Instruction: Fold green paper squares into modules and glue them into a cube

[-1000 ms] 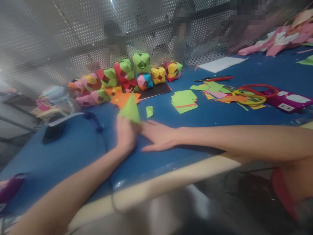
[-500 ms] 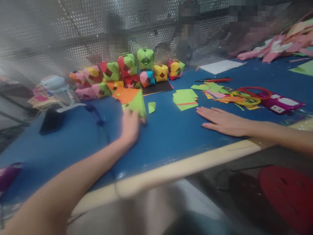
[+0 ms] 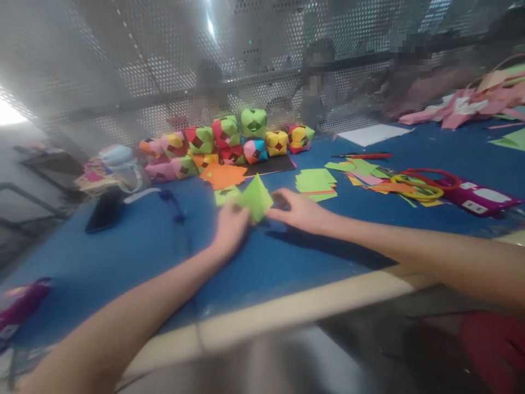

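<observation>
A light-green sheet of paper [image 3: 256, 200], its upper part coming to a point, stands raised over the blue tabletop. My left hand [image 3: 233, 224] pinches its lower left edge. At its right edge, the curled fingers and thumb of my right hand [image 3: 301, 212] close on the paper; blur hides the exact contact. Behind the left hand lie a stack of orange paper squares [image 3: 223, 174] and another green piece [image 3: 225, 195]. A stack of green squares [image 3: 315, 181] lies just beyond my right hand.
Folded paper cubes [image 3: 227, 139] in several colours are piled along the back. To the right are paper scraps [image 3: 371, 178], scissors with yellow handles [image 3: 418, 189] and a purple packet [image 3: 479, 197]. A phone [image 3: 104, 210] and a bottle [image 3: 123, 167] stand at the left.
My right hand has lifted off the table and moved left to the green paper. My left hand has raised the paper and shifted it slightly right. The view has tilted up.
</observation>
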### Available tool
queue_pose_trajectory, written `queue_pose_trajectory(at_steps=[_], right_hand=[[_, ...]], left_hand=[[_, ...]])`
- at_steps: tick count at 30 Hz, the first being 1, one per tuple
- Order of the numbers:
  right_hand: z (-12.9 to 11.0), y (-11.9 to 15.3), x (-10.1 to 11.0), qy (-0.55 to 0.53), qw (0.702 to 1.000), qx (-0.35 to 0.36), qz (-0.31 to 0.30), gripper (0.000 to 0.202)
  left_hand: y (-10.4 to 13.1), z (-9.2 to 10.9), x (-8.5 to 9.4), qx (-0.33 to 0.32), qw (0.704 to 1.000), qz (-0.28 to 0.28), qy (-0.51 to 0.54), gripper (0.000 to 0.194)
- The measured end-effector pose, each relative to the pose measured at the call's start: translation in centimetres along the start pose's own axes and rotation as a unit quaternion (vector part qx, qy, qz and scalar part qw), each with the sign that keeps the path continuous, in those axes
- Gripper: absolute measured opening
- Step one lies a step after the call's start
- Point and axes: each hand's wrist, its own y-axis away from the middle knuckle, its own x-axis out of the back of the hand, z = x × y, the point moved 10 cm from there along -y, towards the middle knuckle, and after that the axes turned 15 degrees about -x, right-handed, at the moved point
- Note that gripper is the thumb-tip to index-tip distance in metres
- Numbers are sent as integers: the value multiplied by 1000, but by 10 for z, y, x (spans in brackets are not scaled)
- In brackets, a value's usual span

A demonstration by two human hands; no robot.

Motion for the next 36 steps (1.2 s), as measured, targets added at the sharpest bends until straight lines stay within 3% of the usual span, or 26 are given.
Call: queue_pose_trajectory(at_steps=[2,5,7,10,12,15,18,21,26,30,33,36], right_hand=[[-4,-10,-10,-66,998,5,6,42],[4,-23,-9,-147,989,8,21,20],[14,-28,-11,-181,983,-10,-7,16],[27,-27,-16,-178,980,-57,-68,15],[27,-23,-15,-124,986,-68,-91,12],[18,-16,-14,10,994,-20,-104,14],[11,-14,-13,99,991,29,-84,15],[12,-14,-14,86,994,36,-65,5],[6,-12,-12,82,991,85,-56,6],[-7,0,-15,160,963,203,-80,9],[-11,9,-21,237,932,261,-79,14],[-15,15,-22,260,918,296,-40,5]], left_hand=[[2,-1,-4,11,1000,-17,6,14],[5,-6,-11,44,998,-39,33,11],[5,-10,-15,64,995,-42,64,13],[5,-15,-17,86,992,-39,86,20],[5,-17,-15,86,994,-44,43,22],[5,-13,-12,54,992,-76,-82,19],[8,-4,-21,10,975,-147,-167,15],[13,-1,-30,-1,961,-201,-190,18],[14,-3,-32,9,956,-223,-190,28],[12,-3,-38,9,950,-270,-156,37],[12,1,-44,-9,931,-329,-156,18],[11,5,-45,-30,916,-345,-202,4]])
